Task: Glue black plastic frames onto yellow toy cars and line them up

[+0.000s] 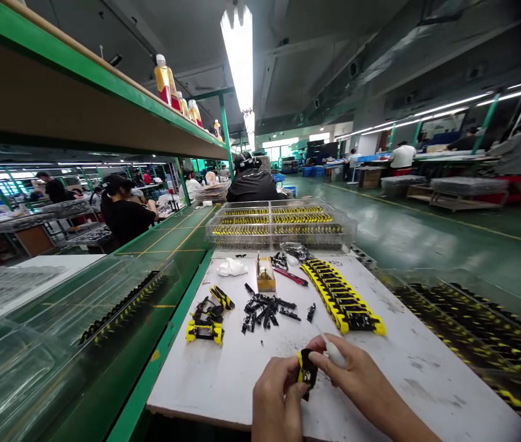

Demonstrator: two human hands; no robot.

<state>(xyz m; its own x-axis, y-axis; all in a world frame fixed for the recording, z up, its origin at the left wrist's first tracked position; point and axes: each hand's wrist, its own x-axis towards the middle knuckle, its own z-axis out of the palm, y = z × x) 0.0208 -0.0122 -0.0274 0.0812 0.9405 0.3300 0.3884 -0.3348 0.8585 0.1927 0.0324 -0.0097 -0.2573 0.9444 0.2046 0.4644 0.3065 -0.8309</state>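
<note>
A black and yellow part (307,370) is held low over the white board, near its front edge. Wrapped round its left side are the fingers of my left hand (276,393). My right hand (352,371) pinches the part's upper right edge and also holds a small white bottle (335,354) with a thin tip. Beyond my hands lies a pile of small black pieces (267,310). A row of yellow and black parts (341,294) stands to the right, and several more parts (205,331) lie at the left.
On the white board (233,380) are a small box (265,276), a red pen-like tool (290,276) and white tissue (231,267). Clear trays (279,227) of parts stand behind; others flank the board. A person in black (254,184) sits ahead.
</note>
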